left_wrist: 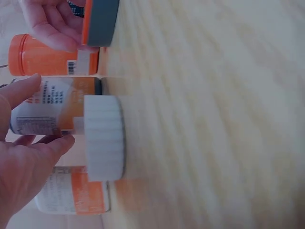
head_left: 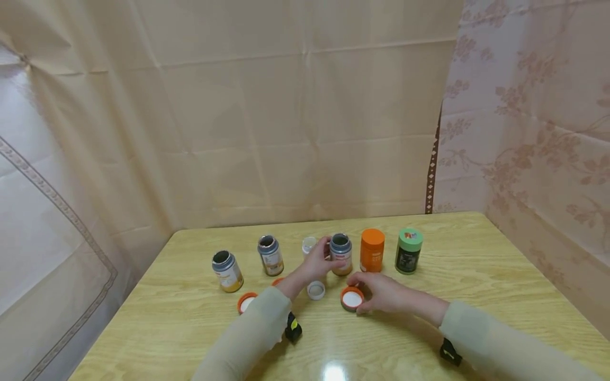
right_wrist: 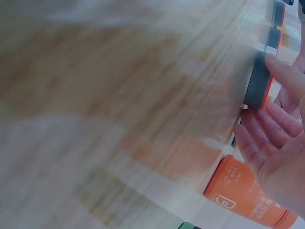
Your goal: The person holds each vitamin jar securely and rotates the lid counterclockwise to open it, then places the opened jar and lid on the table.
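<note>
My left hand [head_left: 319, 263] is around an open jar [head_left: 341, 254] with a dark rim and a white and orange label, standing on the table. In the left wrist view, thumb and fingers lie on opposite sides of that jar [left_wrist: 57, 107]. My right hand [head_left: 383, 292] pinches a grey lid [head_left: 352, 299] by its edge; its orange ring and white inside face up. The right wrist view has the lid [right_wrist: 259, 81] between thumb and fingers, low at the tabletop. A white ribbed cap [left_wrist: 104, 138] lies in front of my left hand.
Two more open jars [head_left: 227, 271] [head_left: 270, 255] stand to the left, with orange-rimmed lids [head_left: 247, 302] before them. A white bottle [head_left: 308, 244] is partly hidden behind my left hand. An orange jar [head_left: 372, 250] and a green-lidded jar [head_left: 409, 251] stand at right. Curtains hang behind the table.
</note>
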`<action>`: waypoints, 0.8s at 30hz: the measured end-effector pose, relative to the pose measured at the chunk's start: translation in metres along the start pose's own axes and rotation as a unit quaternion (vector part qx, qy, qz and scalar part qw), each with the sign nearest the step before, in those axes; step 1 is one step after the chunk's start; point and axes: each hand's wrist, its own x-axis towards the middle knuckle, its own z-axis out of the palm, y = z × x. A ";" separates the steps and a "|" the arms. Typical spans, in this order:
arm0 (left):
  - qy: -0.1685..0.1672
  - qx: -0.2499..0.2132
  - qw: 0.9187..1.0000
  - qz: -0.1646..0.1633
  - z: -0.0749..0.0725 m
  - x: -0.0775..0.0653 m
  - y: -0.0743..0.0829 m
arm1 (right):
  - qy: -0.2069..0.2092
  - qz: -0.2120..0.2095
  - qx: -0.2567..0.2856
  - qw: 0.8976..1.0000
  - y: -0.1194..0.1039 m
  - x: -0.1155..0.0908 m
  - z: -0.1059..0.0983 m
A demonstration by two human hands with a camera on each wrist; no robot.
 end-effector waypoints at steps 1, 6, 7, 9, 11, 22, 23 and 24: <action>0.000 -0.001 1.000 -0.004 -0.001 -0.001 0.000 | 0.003 0.001 0.004 1.000 -0.001 -0.001 -0.001; -0.007 0.006 1.000 -0.007 -0.009 -0.008 0.006 | 0.030 0.002 0.021 0.999 -0.007 -0.008 -0.011; -0.010 0.009 1.000 -0.008 -0.011 -0.009 0.008 | 0.036 0.003 0.022 0.999 -0.008 -0.010 -0.014; -0.014 0.011 1.000 -0.008 -0.015 -0.013 0.011 | 0.044 0.002 0.019 0.999 -0.010 -0.012 -0.020; -0.019 0.011 1.000 -0.012 -0.019 -0.016 0.015 | 0.054 0.003 0.013 0.998 -0.011 -0.015 -0.025; -0.039 0.033 0.998 0.038 -0.037 -0.037 0.021 | 0.132 0.018 -0.015 0.991 -0.014 -0.026 -0.050; -0.042 0.033 0.998 0.040 -0.039 -0.040 0.022 | 0.140 0.024 -0.017 0.990 -0.014 -0.026 -0.051; -0.044 0.034 0.998 0.040 -0.041 -0.042 0.024 | 0.150 0.028 -0.017 0.988 -0.015 -0.027 -0.053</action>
